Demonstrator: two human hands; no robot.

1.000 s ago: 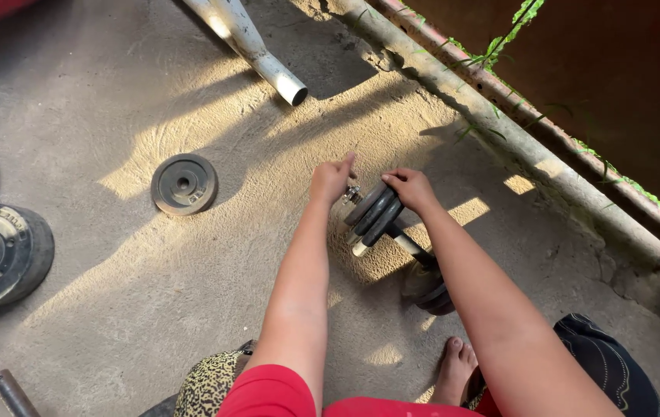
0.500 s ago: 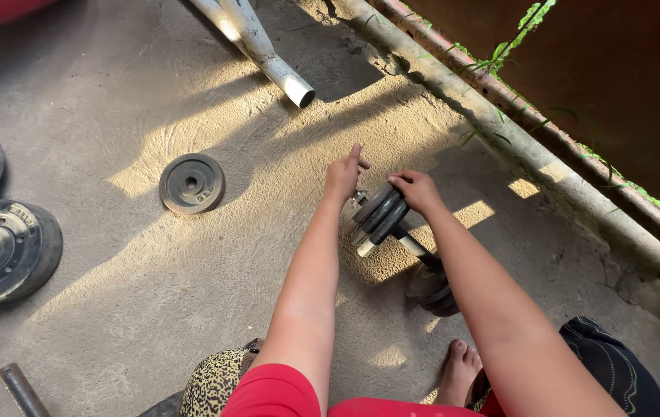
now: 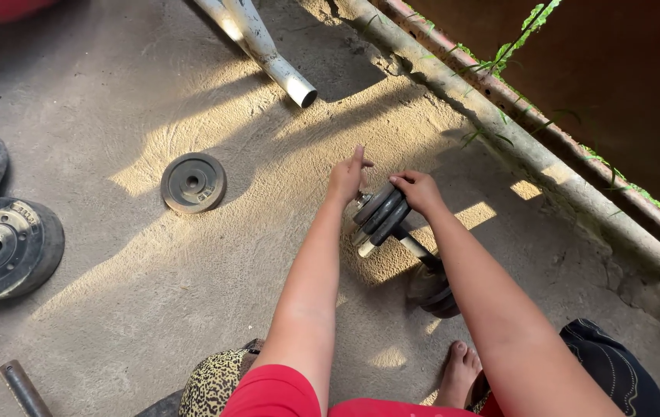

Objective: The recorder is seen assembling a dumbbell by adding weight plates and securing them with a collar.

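Lifted off the end collar, left hand (image 3: 347,176) opens; right hand (image 3: 416,190) clasps dumbbell (image 3: 391,232), bar running lower-right along floor (image 3: 152,309).

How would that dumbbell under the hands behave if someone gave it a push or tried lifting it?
The dumbbell probably feels heavy for its size: several dark metal-looking plates sit stacked at each end. Lying on its round plates on the gritty concrete floor, it would likely roll if pushed sideways. It looks rigid. The right hand rests on the plates; the left hand is at the bar's end.
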